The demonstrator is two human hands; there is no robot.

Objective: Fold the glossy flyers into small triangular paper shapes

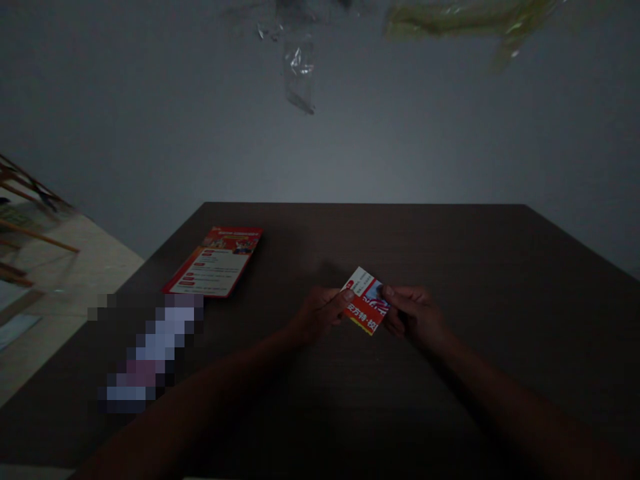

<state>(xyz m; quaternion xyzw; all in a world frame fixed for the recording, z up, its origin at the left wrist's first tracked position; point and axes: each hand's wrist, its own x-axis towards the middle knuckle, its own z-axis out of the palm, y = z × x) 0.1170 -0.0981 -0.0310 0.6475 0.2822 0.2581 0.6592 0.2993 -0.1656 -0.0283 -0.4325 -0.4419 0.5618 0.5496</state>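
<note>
Between my two hands is a small folded-looking piece of printed paper [369,308], red and white with large white characters and a yellow lower edge. My left hand [323,312] pinches its left side, thumb on top. On its right side, my right hand [413,310] grips it between thumb and fingers. The paper is tilted, held just above the dark table [450,247]. Farther left on the table lies a stack of red and white printed leaflets [215,263]. Whether the held paper has several layers I cannot tell.
A blurred-out, pixelated object [155,353] lies near the table's left edge, by my left forearm. Behind the table stands a grey wall [360,147] with clear plastic [299,70] and yellow tape [455,20] on it. Wooden furniture legs [40,233] show at far left.
</note>
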